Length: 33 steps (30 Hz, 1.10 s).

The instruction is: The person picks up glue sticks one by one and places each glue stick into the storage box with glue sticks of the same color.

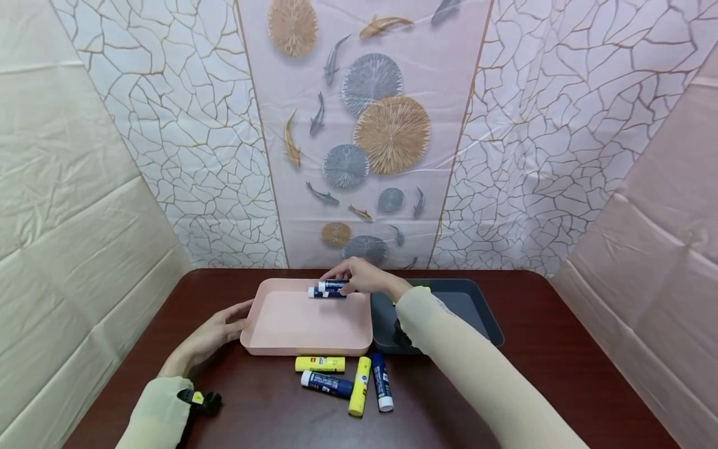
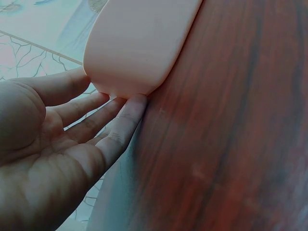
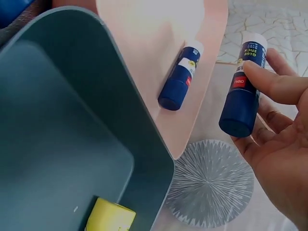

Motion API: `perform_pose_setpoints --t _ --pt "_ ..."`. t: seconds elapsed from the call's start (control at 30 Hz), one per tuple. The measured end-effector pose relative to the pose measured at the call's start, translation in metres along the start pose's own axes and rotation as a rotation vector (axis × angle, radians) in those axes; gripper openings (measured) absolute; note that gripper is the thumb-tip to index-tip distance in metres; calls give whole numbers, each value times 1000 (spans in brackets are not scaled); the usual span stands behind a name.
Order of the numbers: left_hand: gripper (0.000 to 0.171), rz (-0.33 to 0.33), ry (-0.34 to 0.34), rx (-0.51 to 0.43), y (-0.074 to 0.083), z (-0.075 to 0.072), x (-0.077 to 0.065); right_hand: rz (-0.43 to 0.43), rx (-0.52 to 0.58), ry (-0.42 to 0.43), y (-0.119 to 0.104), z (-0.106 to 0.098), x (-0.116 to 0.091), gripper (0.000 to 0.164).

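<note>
A blue glue stick [image 3: 243,86] is pinched in the right hand [image 1: 364,277] over the far edge of the pink tray [image 1: 308,324], where another blue stick [image 3: 181,76] lies. The left hand [image 1: 215,333], fingers straight, touches the tray's left corner. A dark tray [image 1: 477,312] sits just right.

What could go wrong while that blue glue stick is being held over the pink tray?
The right hand only pinches the blue glue stick with its fingertips, so it might slip and roll. It could also knock the stick already lying in the pink tray. The left hand merely touches the tray's edge, so the tray may slide.
</note>
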State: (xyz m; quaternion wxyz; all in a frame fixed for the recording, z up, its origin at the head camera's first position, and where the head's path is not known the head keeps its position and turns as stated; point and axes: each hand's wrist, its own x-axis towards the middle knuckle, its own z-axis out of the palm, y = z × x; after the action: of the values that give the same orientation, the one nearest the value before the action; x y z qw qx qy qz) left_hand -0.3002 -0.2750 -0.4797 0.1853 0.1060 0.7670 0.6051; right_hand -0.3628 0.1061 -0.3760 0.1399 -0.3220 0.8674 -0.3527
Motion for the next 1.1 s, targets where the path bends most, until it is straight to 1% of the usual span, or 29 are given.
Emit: perform_pose_setpoints --t 0.33,0.43,0.53,0.67,0.93,1.1 --pt "68 -9 9 -13 -1 1 -2 57 19 19 2 16 18 46" --pt "69 6 -7 -18 -2 2 -1 72 8 26 1 22 21 47" --pt "69 36 -35 -24 -2 1 -1 78 5 25 -1 27 24 48" --pt "67 62 -47 -39 -2 0 -2 71 -14 23 0 33 28 49" --pt "69 57 -36 -30 -2 0 -2 90 -98 24 3 44 33 48" --pt "69 58 -34 -31 -1 0 -2 116 -180 -14 4 49 33 46"
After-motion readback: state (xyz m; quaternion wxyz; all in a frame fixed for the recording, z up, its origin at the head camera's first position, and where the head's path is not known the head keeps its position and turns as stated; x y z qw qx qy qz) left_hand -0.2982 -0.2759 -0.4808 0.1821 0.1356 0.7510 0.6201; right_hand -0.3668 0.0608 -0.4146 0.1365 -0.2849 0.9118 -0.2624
